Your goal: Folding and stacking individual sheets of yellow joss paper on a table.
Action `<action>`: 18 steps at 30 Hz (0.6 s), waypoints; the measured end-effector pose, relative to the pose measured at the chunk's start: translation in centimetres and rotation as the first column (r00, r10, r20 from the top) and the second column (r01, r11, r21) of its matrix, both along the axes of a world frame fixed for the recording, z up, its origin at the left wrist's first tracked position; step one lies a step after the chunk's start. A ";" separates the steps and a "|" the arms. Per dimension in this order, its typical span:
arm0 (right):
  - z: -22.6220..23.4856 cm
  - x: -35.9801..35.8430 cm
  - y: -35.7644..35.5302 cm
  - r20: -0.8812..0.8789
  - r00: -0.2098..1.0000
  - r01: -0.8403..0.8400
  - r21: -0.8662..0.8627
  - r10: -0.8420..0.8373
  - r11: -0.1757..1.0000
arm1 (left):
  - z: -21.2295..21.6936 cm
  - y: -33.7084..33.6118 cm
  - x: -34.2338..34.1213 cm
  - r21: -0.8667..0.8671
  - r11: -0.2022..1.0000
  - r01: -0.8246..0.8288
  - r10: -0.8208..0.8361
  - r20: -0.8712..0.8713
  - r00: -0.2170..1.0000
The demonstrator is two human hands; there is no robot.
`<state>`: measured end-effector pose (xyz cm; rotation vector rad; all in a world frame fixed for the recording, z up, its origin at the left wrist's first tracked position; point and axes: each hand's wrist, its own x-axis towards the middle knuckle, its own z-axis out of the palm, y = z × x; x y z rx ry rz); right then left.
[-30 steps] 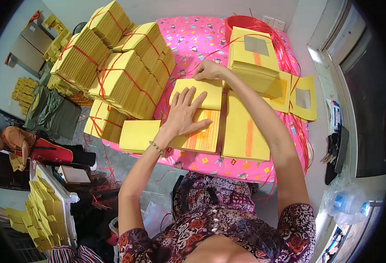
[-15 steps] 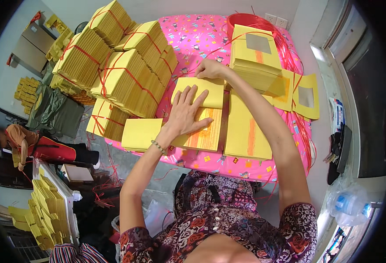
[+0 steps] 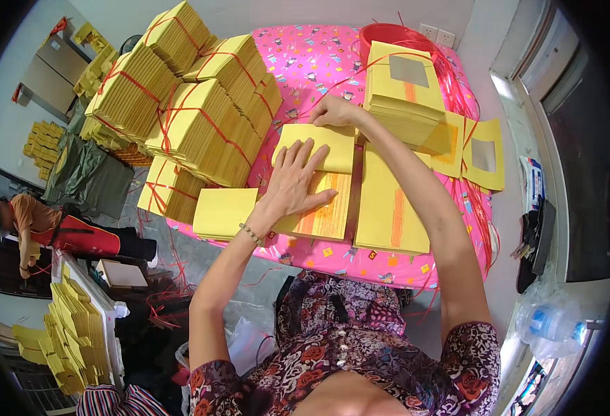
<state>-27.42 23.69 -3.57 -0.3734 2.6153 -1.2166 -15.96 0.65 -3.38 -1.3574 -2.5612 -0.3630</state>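
Yellow paper stack (image 3: pixel 319 187) lies mid-table on the pink cloth (image 3: pixel 305 62), its near edge close to the table's near edge. Left hand (image 3: pixel 294 182) flat on top, fingers spread. Right hand (image 3: pixel 336 111) curled at the stack's far edge, grip on a sheet not clear. Tied bundles (image 3: pixel 201 132) crowd the left; a second flat stack (image 3: pixel 391 204) lies just right. Tall stack (image 3: pixel 402 93) far right. Bare cloth only at far centre
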 end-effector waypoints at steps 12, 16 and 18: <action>1.0 0.6 -0.7 -0.077 0.997 -0.007 0.153 0.019 0.988 | 0.1 -0.1 0.2 -0.024 1.000 0.009 -0.009 0.009 1.000; 1.3 0.8 -0.9 -0.095 0.995 -0.014 0.217 0.035 0.976 | 0.1 -0.1 0.5 -0.011 1.000 -0.001 0.000 -0.005 1.000; 1.3 0.9 -1.0 -0.095 0.995 -0.015 0.208 0.035 0.978 | 0.0 0.0 0.5 0.004 1.000 -0.004 0.004 -0.010 1.000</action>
